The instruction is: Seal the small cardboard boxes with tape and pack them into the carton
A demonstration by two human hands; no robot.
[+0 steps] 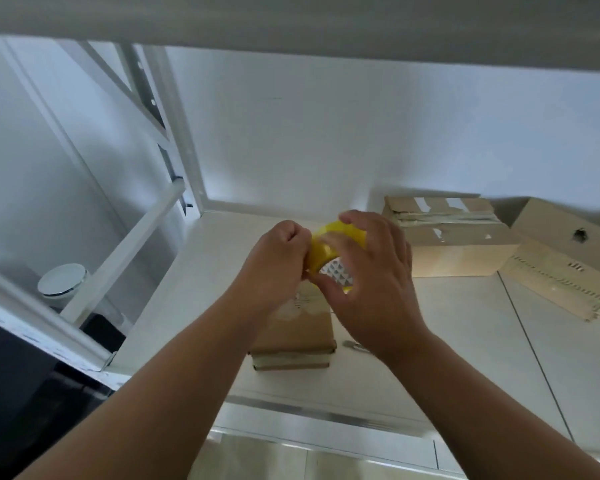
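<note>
Evidently early: the small cardboard box (298, 329) sits on the tabletop (447, 323) at frame centre, its top partly hidden. Above it the right grip (371, 271) wraps the yellow tape roll (321, 252); the left grip (274, 261) pinches at its edge. Sealing and packing into the carton (465, 251), right of centre, apparently remain.

1. I see two arms from my remote view, both belonging to one person.
2. The left hand (278, 261) is bare, with knuckles and wrist uncovered.
3. The right hand (371, 271) is bare as well, wrist uncovered.
4. The left forearm (153, 393) and right forearm (482, 393) are bare right down to the picture's lower edge.
</note>
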